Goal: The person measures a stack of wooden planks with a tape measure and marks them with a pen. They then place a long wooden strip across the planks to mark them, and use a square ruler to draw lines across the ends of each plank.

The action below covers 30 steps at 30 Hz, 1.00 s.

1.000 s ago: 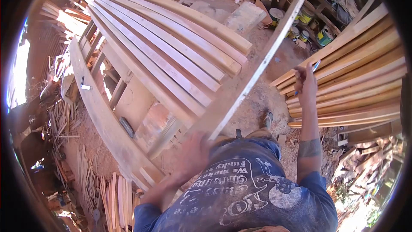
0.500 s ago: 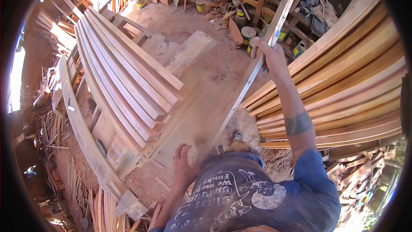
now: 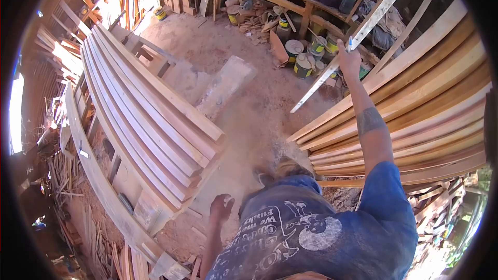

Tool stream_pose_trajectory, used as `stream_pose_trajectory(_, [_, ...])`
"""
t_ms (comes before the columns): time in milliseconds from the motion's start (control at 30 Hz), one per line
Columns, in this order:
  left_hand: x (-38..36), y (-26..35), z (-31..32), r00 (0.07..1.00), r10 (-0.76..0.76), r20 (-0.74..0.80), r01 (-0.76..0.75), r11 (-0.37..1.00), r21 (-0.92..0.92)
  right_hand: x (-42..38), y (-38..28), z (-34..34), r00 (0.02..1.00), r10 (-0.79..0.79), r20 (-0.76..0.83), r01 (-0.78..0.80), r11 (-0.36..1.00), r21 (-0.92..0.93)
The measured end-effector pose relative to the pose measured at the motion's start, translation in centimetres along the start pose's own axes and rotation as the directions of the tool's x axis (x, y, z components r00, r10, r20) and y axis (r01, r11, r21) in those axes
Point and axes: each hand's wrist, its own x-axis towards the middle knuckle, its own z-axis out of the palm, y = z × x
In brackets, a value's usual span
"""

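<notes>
My right hand (image 3: 349,62), arm stretched out, grips a long, narrow, whitish straight batten (image 3: 381,13). A blue-and-white pen (image 3: 350,44) sticks up beside those fingers, against the batten. The batten slants over the floor, its lower end free near the right-hand stack of boards (image 3: 410,93). Low in front of my body, my left hand (image 3: 221,207) is loosely curled and open, with a light gap between thumb and fingers. Left of it lies a row of planed, pale-pink boards (image 3: 150,109) on a low support.
Paint tins (image 3: 303,65) and wood scraps (image 3: 257,21) stand before a cluttered wooden shelf (image 3: 280,0). A dusty plank (image 3: 228,85) lies on the dirt floor. A long curved board (image 3: 96,176) borders the left stack; offcuts (image 3: 78,176) litter the ground beyond.
My right hand has moved up and right with the batten, whose lower end has swung away from my body. My left hand has dropped slightly and its fingers have curled in more.
</notes>
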Motion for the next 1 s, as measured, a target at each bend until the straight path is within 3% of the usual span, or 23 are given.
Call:
stream_pose_trajectory(100, [1.6, -3.8, 2.4, 0.988, -0.136, 0.069, 0.138, 0.990, -0.032, 4.3, 4.3, 2.2, 0.992, 0.030, -0.123, -0.047, 0.990, -0.137])
stream_pose_trajectory(200, [1.7, -4.2, 3.0, 0.985, -0.125, 0.117, 0.116, 0.990, 0.081, 7.0, 5.6, 3.1, 0.952, 0.041, -0.302, -0.094, 0.983, -0.161])
stream_pose_trajectory(233, [1.8, -4.2, 3.2, 0.978, -0.159, 0.132, 0.156, 0.987, 0.029, 9.2, 7.6, 3.5, 0.946, 0.039, -0.322, -0.078, 0.991, -0.110])
stream_pose_trajectory(300, [2.1, -4.0, 3.4, 0.960, -0.236, 0.153, 0.250, 0.965, -0.078, 13.5, 10.0, 3.4, 0.924, 0.096, -0.370, -0.173, 0.968, -0.181])
stream_pose_trajectory(400, [2.8, -0.1, 2.4, 0.950, -0.308, 0.049, 0.309, 0.951, -0.024, 19.7, 11.5, 2.2, 0.920, 0.106, -0.376, -0.230, 0.926, -0.300])
stream_pose_trajectory(500, [4.2, -7.1, 7.5, 0.919, -0.382, 0.095, 0.390, 0.916, -0.094, 23.2, 11.4, 1.4, 0.871, 0.327, -0.366, -0.457, 0.812, -0.362])
stream_pose_trajectory(533, [4.6, -6.7, 7.8, 0.917, -0.388, 0.094, 0.396, 0.914, -0.093, 24.0, 11.2, 1.8, 0.832, 0.400, -0.384, -0.540, 0.743, -0.395])
stream_pose_trajectory(633, [6.0, -3.4, 7.6, 0.910, -0.405, 0.089, 0.411, 0.908, -0.078, 26.3, 22.4, 8.6, 0.979, 0.192, -0.064, -0.186, 0.730, -0.658])
stream_pose_trajectory(667, [6.5, -1.9, 7.4, 0.911, -0.406, 0.079, 0.411, 0.908, -0.077, 23.4, 22.2, 10.9, 0.959, -0.060, 0.277, 0.265, 0.542, -0.798])
stream_pose_trajectory(700, [6.6, -0.5, 7.3, 0.910, -0.408, 0.072, 0.413, 0.908, -0.078, 19.5, 20.2, 14.8, 0.986, 0.143, -0.082, -0.165, 0.846, -0.507])
stream_pose_trajectory(733, [6.9, 0.7, 7.2, 0.910, -0.410, 0.064, 0.415, 0.906, -0.080, 15.1, 15.8, 15.3, 0.944, 0.145, 0.297, 0.075, 0.782, -0.618])
stream_pose_trajectory(767, [6.8, 1.5, 7.4, 0.909, -0.414, 0.056, 0.418, 0.905, -0.082, 12.7, 17.8, 19.1, 0.871, 0.225, 0.436, 0.071, 0.821, -0.566])
stream_pose_trajectory(800, [6.5, 2.1, 7.6, 0.906, -0.421, 0.046, 0.424, 0.902, -0.088, 8.0, 18.2, 22.0, 0.917, 0.214, 0.337, -0.001, 0.846, -0.534])
stream_pose_trajectory(833, [6.0, 2.7, 7.8, 0.898, -0.438, 0.030, 0.439, 0.892, -0.105, 5.0, 22.3, 25.9, 0.809, 0.169, 0.562, 0.155, 0.862, -0.482])
stream_pose_trajectory(867, [5.2, 3.4, 8.2, 0.883, -0.469, 0.015, 0.467, 0.875, -0.130, 1.9, 26.2, 28.7, 0.772, -0.228, 0.594, 0.519, 0.766, -0.381])
stream_pose_trajectory(900, [4.6, 4.1, 8.7, 0.860, -0.511, -0.003, 0.504, 0.848, -0.164, -0.8, 28.5, 30.3, 0.563, -0.593, 0.576, 0.813, 0.524, -0.256])
stream_pose_trajectory(933, [4.1, 4.7, 9.3, 0.820, -0.573, -0.013, 0.558, 0.803, -0.212, -3.3, 27.6, 31.5, 0.431, -0.621, 0.655, 0.858, 0.506, -0.085])
stream_pose_trajectory(967, [3.5, 5.4, 10.1, 0.775, -0.631, -0.023, 0.605, 0.752, -0.262, -5.2, 25.8, 32.1, 0.405, -0.408, 0.819, 0.698, 0.716, 0.011])
stream_pose_trajectory(1000, [2.6, 5.9, 10.7, 0.720, -0.693, -0.031, 0.650, 0.689, -0.320, -6.7, 24.0, 32.2, 0.326, -0.159, 0.932, 0.464, 0.886, -0.011])
